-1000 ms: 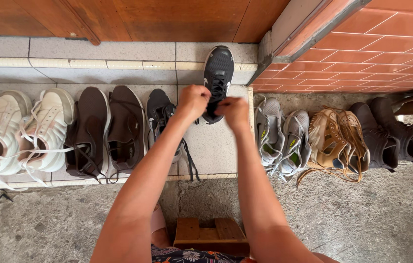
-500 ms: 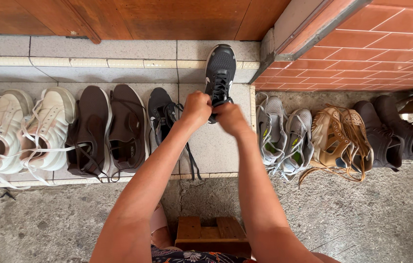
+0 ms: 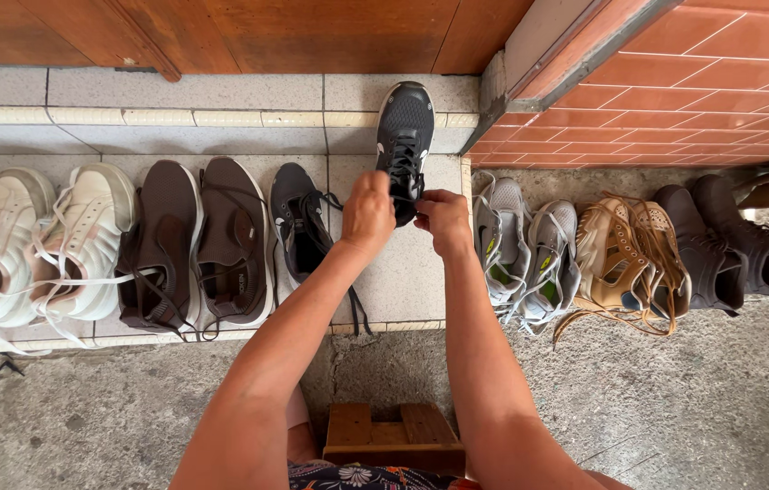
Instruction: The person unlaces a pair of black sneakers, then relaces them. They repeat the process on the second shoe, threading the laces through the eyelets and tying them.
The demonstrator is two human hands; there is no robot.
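Tiled step (image 3: 403,281) by wooden door | left hand (image 3: 368,213), right hand (image 3: 444,218): pinched on laces of black sneaker (image 3: 404,122) | mate (image 3: 298,222) left, grey pair (image 3: 525,249) right

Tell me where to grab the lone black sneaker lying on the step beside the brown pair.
Grip the black sneaker at its heel collar, coming from the near side: the heel points toward you, the opening faces up, and its loose laces trail over the step edge.

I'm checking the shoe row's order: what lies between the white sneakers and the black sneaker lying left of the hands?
In the head view, a pair of dark brown shoes lies between the white sneakers and the black sneaker.
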